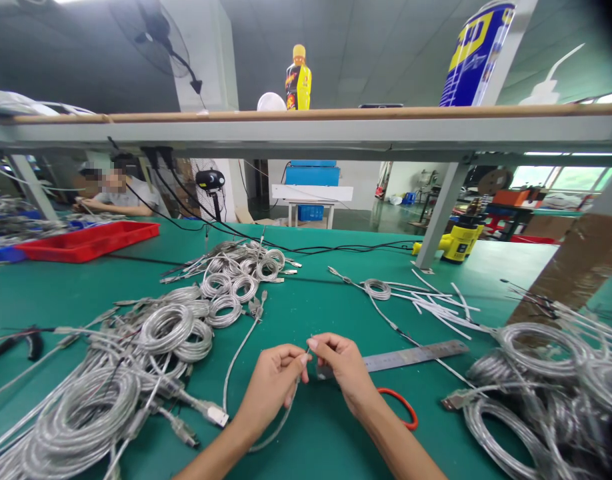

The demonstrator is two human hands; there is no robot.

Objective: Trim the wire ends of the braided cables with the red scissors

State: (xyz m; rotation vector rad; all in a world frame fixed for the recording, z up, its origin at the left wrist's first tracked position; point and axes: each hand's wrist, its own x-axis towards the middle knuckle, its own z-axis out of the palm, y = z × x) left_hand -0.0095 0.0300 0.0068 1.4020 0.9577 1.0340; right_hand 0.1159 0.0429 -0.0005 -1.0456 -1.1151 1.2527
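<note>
In the middle of the bench, my left hand (276, 380) is closed on a thin clear-jacketed silver cable (282, 427), whose length loops down below the wrist. Thumb and finger of my right hand (343, 367) pinch the cable's tip, where a dark bit of wire shows between the two hands. A steel ruler (416, 356) lies flat just beyond the right hand, partly covered by it. Beside the right wrist sits a red-orange loop handle (406, 408), the rest of that tool being hidden. A USB plug (217, 413) rests left of my left hand.
Coiled USB cables are heaped at left (166, 330) and right (541, 353). White tubes (441, 303) lie at right-centre, near a yellow heat tool (459, 241). A red tray (93, 241) stands back left. An overhead shelf (336, 127) crosses the view; a person (121, 190) sits beyond.
</note>
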